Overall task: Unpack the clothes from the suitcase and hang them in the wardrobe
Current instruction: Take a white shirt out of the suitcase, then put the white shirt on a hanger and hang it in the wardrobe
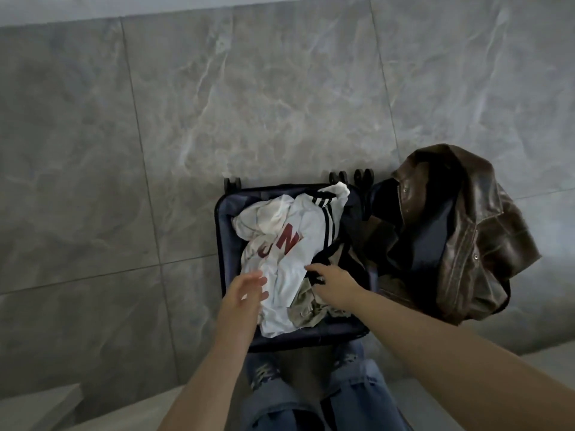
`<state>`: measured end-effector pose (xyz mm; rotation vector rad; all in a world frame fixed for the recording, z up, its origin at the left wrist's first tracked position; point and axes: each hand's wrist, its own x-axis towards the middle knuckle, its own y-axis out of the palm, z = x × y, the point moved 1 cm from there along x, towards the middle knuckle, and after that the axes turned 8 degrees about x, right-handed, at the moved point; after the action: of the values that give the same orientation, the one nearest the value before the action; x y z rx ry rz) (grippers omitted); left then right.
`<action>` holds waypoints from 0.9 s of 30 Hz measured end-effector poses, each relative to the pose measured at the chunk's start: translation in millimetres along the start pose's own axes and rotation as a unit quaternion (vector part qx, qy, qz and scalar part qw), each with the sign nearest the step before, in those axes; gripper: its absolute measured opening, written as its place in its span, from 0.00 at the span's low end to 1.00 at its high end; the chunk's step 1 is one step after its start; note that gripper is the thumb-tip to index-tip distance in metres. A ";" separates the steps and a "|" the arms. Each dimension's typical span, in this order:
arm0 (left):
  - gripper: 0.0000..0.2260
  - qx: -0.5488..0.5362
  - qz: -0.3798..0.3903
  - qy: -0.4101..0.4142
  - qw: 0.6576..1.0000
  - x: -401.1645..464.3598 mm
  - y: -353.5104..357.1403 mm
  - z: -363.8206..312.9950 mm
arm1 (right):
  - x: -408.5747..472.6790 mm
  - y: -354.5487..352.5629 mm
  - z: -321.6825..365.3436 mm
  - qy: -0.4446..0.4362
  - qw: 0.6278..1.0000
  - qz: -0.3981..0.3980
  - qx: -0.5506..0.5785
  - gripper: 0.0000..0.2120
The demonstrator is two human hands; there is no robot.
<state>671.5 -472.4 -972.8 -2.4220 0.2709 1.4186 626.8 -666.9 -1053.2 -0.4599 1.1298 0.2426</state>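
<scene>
A dark blue suitcase [221, 244] lies open on the grey tiled floor in front of me. Inside is a crumpled white shirt [289, 244] with red letters and black stripes, over a beige garment [306, 306] and dark clothes. A brown leather jacket [466, 231] is heaped over the suitcase's right half. My left hand [245, 293] hovers at the shirt's left edge with fingers spread, holding nothing. My right hand [333, 283] rests on the clothes beside the shirt, fingers curled into dark fabric; whether it grips is unclear. No wardrobe is in view.
My legs in torn blue jeans [311, 390] stand just behind the suitcase. Suitcase wheels [362, 175] point away from me. A pale wall base [186, 7] runs along the top. A light step edge [37, 405] shows at bottom left.
</scene>
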 end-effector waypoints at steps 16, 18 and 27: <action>0.08 -0.010 0.002 -0.086 0.996 37.2 9.8 44.7 | 54.1 23.4 -0.7 0.155 0.878 -0.225 0.392 0.08; 0.08 -0.014 0.016 -0.092 0.996 30.9 12.5 35.3 | 31.1 19.1 0.3 0.158 0.869 -0.229 0.409 0.10; 0.22 -0.005 0.078 -0.142 0.987 10.8 49.9 -0.4 | -64.8 18.2 14.7 0.057 0.905 -0.207 0.367 0.04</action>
<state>661.2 -519.0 -990.8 -2.2087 0.3901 1.8124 604.4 -641.1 -993.3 -0.0261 1.1169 -0.5808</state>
